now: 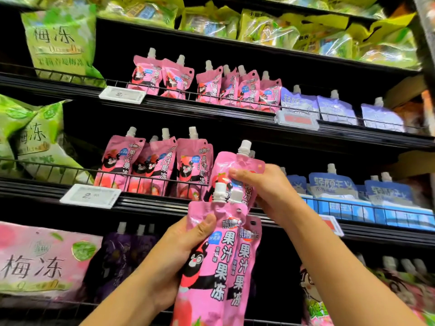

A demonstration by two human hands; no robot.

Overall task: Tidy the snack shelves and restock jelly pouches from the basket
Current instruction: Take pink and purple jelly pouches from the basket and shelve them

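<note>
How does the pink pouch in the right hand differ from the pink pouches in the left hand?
The right hand pinches one pink pouch up at the middle shelf rail, beside the shelved row; the left hand grips a two-pouch stack lower, in front of the shelves. The single pouch tilts and its front print is mostly hidden; the stack shows its bear print plainly. All are pink with white spout caps.

Your left hand and right hand are bare, forearms uncovered too (no sleeves, rings or watch showing).
</note>
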